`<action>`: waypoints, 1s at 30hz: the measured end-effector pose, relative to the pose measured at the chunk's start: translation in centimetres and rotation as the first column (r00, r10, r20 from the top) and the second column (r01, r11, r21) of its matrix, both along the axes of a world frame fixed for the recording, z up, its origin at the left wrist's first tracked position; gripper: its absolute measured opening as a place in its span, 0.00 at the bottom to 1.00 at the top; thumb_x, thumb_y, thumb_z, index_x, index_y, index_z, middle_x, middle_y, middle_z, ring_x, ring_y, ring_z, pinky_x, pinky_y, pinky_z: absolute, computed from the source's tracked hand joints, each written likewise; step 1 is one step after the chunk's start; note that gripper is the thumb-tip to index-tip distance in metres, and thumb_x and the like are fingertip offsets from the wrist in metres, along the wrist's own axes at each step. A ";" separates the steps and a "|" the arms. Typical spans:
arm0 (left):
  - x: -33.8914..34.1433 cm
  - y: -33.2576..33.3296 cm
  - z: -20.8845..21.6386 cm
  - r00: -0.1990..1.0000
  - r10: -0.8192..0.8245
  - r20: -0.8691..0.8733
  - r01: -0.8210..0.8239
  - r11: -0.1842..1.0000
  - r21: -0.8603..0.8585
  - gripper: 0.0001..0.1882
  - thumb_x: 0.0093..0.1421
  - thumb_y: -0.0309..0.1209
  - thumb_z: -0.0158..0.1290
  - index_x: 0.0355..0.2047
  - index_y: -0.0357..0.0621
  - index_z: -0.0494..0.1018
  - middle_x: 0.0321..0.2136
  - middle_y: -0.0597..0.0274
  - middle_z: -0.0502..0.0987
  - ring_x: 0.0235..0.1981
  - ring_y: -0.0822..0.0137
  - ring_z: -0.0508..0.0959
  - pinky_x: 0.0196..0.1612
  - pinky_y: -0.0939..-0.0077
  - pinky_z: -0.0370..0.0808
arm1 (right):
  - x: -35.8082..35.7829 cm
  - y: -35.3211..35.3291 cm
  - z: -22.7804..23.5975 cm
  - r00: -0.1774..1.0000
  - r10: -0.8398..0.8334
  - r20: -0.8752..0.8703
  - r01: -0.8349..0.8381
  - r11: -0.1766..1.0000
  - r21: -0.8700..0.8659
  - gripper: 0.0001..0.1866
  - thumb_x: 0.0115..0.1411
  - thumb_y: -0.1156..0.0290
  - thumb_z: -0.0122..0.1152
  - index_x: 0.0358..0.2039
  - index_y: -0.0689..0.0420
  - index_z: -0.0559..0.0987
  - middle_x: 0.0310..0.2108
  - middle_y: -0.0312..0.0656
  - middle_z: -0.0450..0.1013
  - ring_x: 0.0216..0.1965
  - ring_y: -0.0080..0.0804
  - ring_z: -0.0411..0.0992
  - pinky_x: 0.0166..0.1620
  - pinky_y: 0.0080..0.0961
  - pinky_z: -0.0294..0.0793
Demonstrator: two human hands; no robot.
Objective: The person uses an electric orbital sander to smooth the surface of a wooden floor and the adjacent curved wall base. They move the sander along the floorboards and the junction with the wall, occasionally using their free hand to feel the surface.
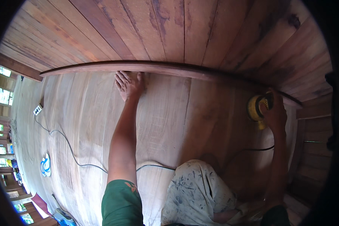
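Observation:
My left hand [130, 86] lies flat on the wooden floor [158, 113] with its fingers apart. Its fingertips reach the skirting strip [158, 67] at the foot of the plank wall. At the far right, my right hand [276, 113] is wrapped round a yellow and black power sander [254, 107], which rests on the floor close to the wall. Part of the sander is covered by the hand and lies in shadow. My bent knee in paint-stained light trousers [194, 188] is between the two arms.
A dark cord [69, 147] runs across the floor from a white socket block [38, 110] at the left and passes beneath my left arm. Blue and white flip-flops [45, 165] lie nearby. A blue object [64, 217] sits at the lower left. Planks [177, 30] form the wall ahead.

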State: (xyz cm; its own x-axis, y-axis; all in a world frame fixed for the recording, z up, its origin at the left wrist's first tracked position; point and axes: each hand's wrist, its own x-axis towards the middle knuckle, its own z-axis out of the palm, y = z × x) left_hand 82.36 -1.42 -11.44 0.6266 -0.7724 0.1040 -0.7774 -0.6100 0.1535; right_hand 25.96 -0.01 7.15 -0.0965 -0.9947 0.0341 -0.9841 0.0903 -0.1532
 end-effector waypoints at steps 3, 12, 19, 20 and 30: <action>-1.2 0.1 -0.1 0.999 -0.029 -0.017 0.028 0.999 -0.039 0.58 0.73 0.68 0.39 0.79 0.23 0.45 0.81 0.32 0.46 0.84 0.42 0.43 0.84 0.51 0.39 | -2.3 0.0 -0.3 0.998 -0.062 -0.014 0.063 0.997 0.037 0.42 0.64 0.55 0.72 0.76 0.38 0.66 0.65 0.49 0.73 0.63 0.56 0.76 0.62 0.52 0.77; -10.3 1.5 0.8 0.977 -0.207 -0.046 0.204 0.977 -0.061 0.53 0.74 0.60 0.42 0.79 0.22 0.46 0.80 0.29 0.47 0.83 0.39 0.45 0.83 0.48 0.40 | -8.2 0.1 -1.6 0.979 -0.192 -0.066 0.194 0.981 0.015 0.42 0.65 0.55 0.71 0.77 0.39 0.64 0.61 0.53 0.74 0.61 0.58 0.77 0.61 0.54 0.78; -15.7 2.1 2.5 0.955 -0.285 -0.086 0.282 0.959 -0.040 0.53 0.75 0.61 0.40 0.79 0.23 0.43 0.81 0.29 0.45 0.83 0.38 0.43 0.84 0.49 0.39 | -13.0 -0.1 -3.8 0.985 -0.162 0.057 0.166 0.984 -0.072 0.41 0.64 0.59 0.71 0.76 0.43 0.65 0.61 0.56 0.73 0.63 0.63 0.75 0.63 0.56 0.76; -16.1 2.1 2.6 0.953 -0.282 -0.110 0.279 0.959 -0.041 0.53 0.75 0.61 0.39 0.79 0.23 0.42 0.81 0.29 0.45 0.83 0.38 0.43 0.84 0.50 0.39 | -13.6 -0.3 -3.9 0.987 -0.154 0.049 0.157 0.986 -0.065 0.41 0.64 0.58 0.71 0.76 0.43 0.65 0.61 0.57 0.72 0.63 0.64 0.74 0.62 0.57 0.76; -23.4 3.3 2.6 0.883 -0.451 -0.133 0.454 0.891 -0.003 0.56 0.74 0.62 0.42 0.80 0.23 0.40 0.82 0.31 0.39 0.84 0.40 0.39 0.84 0.51 0.37 | -19.0 -1.5 -5.0 0.987 -0.159 -0.032 0.155 0.981 -0.114 0.42 0.63 0.50 0.71 0.74 0.47 0.67 0.64 0.61 0.72 0.61 0.70 0.74 0.60 0.61 0.77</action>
State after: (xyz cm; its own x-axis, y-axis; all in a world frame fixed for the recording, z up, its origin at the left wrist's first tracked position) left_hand 58.94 1.91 -8.86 0.2145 -0.9765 0.0224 -0.9450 -0.2017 0.2575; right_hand 6.93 -1.48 2.19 -0.2473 -0.9572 0.1506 -0.9647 0.2286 -0.1308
